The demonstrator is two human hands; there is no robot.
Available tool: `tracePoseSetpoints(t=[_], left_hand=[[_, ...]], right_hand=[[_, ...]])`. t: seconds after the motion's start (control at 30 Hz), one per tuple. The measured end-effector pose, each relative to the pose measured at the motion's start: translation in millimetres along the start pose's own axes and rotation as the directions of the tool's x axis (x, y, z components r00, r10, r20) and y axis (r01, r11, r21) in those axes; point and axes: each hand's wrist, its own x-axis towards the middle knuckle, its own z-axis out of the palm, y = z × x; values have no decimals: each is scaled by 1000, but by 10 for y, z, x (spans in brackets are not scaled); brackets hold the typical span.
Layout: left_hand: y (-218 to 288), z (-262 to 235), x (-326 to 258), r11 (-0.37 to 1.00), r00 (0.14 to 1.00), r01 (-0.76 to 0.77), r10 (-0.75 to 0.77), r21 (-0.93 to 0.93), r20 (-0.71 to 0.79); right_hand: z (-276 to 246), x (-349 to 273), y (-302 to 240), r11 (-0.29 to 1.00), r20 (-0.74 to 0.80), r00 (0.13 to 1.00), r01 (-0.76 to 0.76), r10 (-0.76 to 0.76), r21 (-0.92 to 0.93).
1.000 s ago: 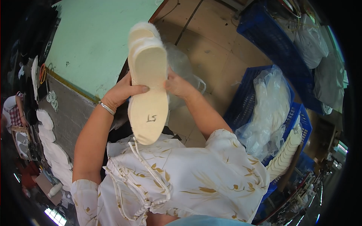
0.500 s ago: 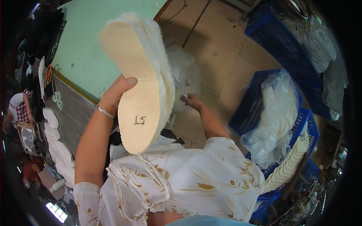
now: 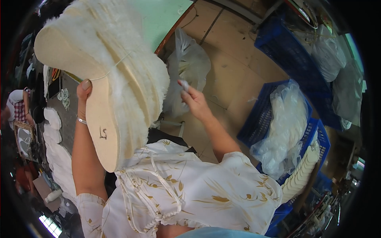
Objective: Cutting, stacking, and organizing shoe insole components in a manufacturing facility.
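My left hand (image 3: 83,91) grips a thick bundle of fluffy insoles (image 3: 102,119), its thumb pressed on the flat cream sole of the outermost one. A thin string (image 3: 106,73) runs around the bundle's middle, and a dark handwritten mark shows on the sole. White fleece edges fan out to the right. Just beyond the bundle, my right hand (image 3: 195,102) is closed with its fingers pinching the edge of a clear plastic bag (image 3: 196,59). The bag hangs partly spread, and something pale shows inside it. Part of the bag is hidden behind the bundle.
A pale green tabletop (image 3: 158,18) lies ahead. Blue crates (image 3: 248,129) stand at the right, with a filled plastic bag (image 3: 283,123) and a row of cream insoles (image 3: 301,172). White fleece pieces (image 3: 59,158) line the left. Another person (image 3: 20,105) is at far left.
The insole bundle has moved left and turned, so its fleece layers now show. My right hand has risen slightly, drawing the plastic bag's edge up.
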Motion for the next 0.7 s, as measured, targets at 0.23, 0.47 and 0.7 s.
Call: tracePoseSetpoints(t=[0.23,0.47,0.7], left_hand=[[-41,55,-54,996,997,-20,13,-84,-75],[-47,304,-3,997,1000,-2,2,-82,-6],[-515,880,755,848,989,-143,104,510,104]], right_hand=[[913,-302,1845,821,571,819,286,58,-494],[244,166,490,486,91,912,-127,400,-865],[-319,279,-751,910,268,960,-40,-79,413]])
